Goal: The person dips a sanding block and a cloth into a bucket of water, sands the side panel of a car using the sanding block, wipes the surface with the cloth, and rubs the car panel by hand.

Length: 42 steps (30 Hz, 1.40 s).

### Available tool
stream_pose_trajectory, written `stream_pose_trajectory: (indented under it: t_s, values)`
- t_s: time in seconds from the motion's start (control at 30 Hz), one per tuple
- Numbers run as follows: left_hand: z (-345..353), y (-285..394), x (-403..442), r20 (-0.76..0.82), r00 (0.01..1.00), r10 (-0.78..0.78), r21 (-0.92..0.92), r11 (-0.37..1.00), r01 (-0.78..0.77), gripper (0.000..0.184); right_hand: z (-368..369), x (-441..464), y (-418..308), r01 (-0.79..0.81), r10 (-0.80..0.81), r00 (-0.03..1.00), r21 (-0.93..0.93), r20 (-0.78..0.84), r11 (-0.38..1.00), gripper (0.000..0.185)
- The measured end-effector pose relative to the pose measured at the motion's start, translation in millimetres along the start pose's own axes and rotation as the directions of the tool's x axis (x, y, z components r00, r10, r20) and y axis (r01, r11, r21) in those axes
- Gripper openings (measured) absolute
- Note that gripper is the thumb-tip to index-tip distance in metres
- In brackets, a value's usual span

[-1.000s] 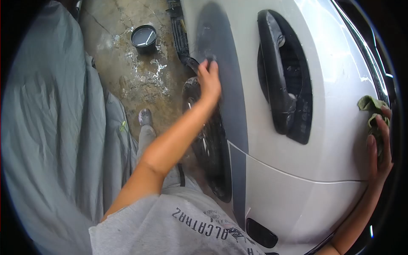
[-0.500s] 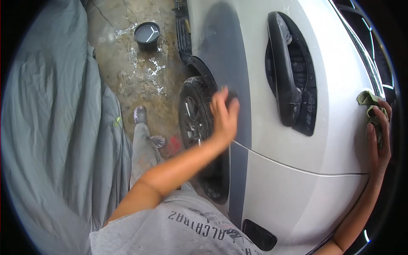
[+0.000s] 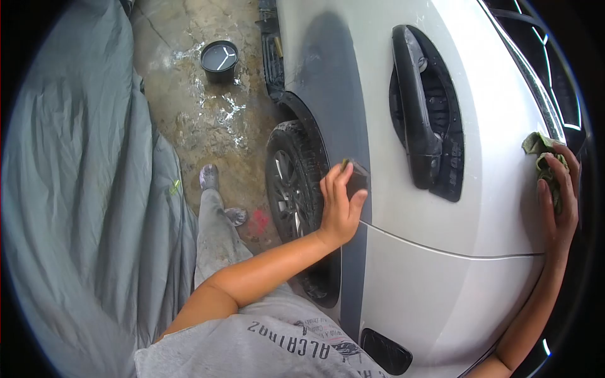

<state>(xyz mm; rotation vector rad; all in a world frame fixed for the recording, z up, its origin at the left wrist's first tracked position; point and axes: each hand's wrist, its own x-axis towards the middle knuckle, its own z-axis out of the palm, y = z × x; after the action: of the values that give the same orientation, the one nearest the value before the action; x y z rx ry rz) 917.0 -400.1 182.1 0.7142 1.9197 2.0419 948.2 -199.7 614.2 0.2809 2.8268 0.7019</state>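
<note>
Silver-white paint covers the side of one car [image 3: 504, 82], with one dull grey band [image 3: 328, 75] running along it beside the wheel arch. Two hands are at it: the left hand [image 3: 342, 205] has its fingers closed around one small dark pad [image 3: 358, 176], which lies over the grey band just above the panel seam [image 3: 435, 249] and is partly hidden by the hand; the right hand [image 3: 558, 195], far over by the window trim, has its fingers bent over one crumpled green cloth [image 3: 542, 143]. Between the hands sits one black door handle [image 3: 416, 107], and one black oval fitting [image 3: 386, 349] shows lower down, its kind unclear. One wheel [image 3: 291, 183] stands under the arch, its lower part blocked by the left forearm [image 3: 277, 264]. On the stained concrete floor [image 3: 183, 135] are one black bucket [image 3: 220, 77] of liquid, two shoes [image 3: 208, 177] and one red mark [image 3: 258, 222]. One grey cover [image 3: 88, 189], draped in folds, fills the left side, and a printed grey shirt [image 3: 246, 337] blocks the bottom.
</note>
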Motion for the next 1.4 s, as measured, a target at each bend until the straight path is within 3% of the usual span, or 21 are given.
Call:
stream_pose_trajectory:
  t_s: [0.1,0.23,0.37,0.43,0.5,0.63,0.7,0.8,0.87,0.9,0.93,1.03,1.1,1.17,1.3,1.4]
  values:
    - [10.1,-26.0,48.7,-0.032,0.999,0.024,-0.07,0.997,-0.027,0.055,-2.9,4.0,-0.7,0.033,-0.033,0.999,-0.031,0.001,0.999,0.04]
    - [26.1,-65.1,198.8,-0.173,0.978,-0.12,-0.089,0.99,0.106,0.049,-3.4,5.8,-6.6,0.029,-0.03,0.999,-0.09,-0.012,0.995,0.04]
    - [13.4,-28.6,113.6,-0.073,0.997,-0.02,-0.135,0.991,0.01,0.053,-1.5,5.5,-5.4,0.01,-0.011,1.0,-0.038,-0.023,0.999,0.041]
    - [9.1,-8.1,34.1,-0.055,0.997,0.052,-0.029,0.998,-0.053,0.055,-0.5,2.8,-2.3,-0.002,0.002,1.0,-0.028,-0.02,1.0,0.042]
    - [4.1,-7.9,38.0,-0.027,0.997,0.076,-0.04,0.996,-0.077,0.056,-1.7,3.0,-4.7,0.001,-0.001,1.0,-0.045,-0.013,0.999,0.043]
    - [21.7,-55.8,196.2,-0.13,0.99,-0.061,-0.136,0.99,0.043,0.051,-2.6,5.4,-10.3,-0.018,0.017,1.0,-0.017,-0.026,1.0,0.044]
    - [25.5,-73.2,248.3,-0.176,0.98,-0.093,-0.094,0.993,0.077,0.049,-2.4,3.9,-5.6,0.016,-0.017,1.0,-0.063,-0.019,0.998,0.045]
    - [19.1,-58.7,193.6,-0.142,0.987,0.076,-0.107,0.99,-0.092,0.05,-4.0,3.6,-3.3,0.036,-0.037,0.999,-0.104,-0.01,0.994,0.046]
    - [8.8,-36.5,108.3,-0.019,0.997,0.075,-0.062,0.995,-0.076,0.054,-5.7,4.9,-3.5,0.044,-0.044,0.999,-0.125,-0.002,0.991,0.046]
    - [3.0,-24.7,70.5,-0.02,0.989,0.145,-0.009,0.989,-0.145,0.055,-7.2,5.4,-3.8,0.053,-0.052,0.999,-0.136,0.006,0.989,0.047]
    - [-1.3,-17.3,49.6,0.03,0.995,0.098,-0.062,0.993,-0.096,0.055,-7.7,6.1,-5.0,0.05,-0.05,0.999,-0.128,0.004,0.991,0.047]
    - [9.5,-42.6,106.0,-0.023,0.991,0.131,-0.061,0.989,-0.133,0.054,-7.1,7.8,-10.8,0.029,-0.03,0.999,-0.059,-0.017,0.998,0.047]
    - [15.1,-59.8,196.4,-0.081,0.996,-0.025,-0.174,0.985,0.011,0.049,-3.9,9.7,-18.1,-0.005,0.005,0.999,-0.009,-0.04,1.0,0.047]
    - [24.6,-86.4,259.9,-0.146,0.979,-0.141,-0.151,0.981,0.119,0.046,-4.3,9.9,-19.5,-0.006,0.007,0.999,0.01,-0.042,1.0,0.047]
    - [16.2,-52.0,177.6,-0.083,0.992,-0.098,-0.182,0.98,0.081,0.053,-6.6,10.7,-14.7,0.02,-0.021,0.999,-0.009,-0.031,1.0,0.047]
    - [4.1,-23.6,66.9,-0.03,1.0,0.008,-0.025,1.0,-0.008,0.057,-7.1,10.0,-12.6,0.043,-0.043,0.999,-0.056,-0.005,0.997,0.047]
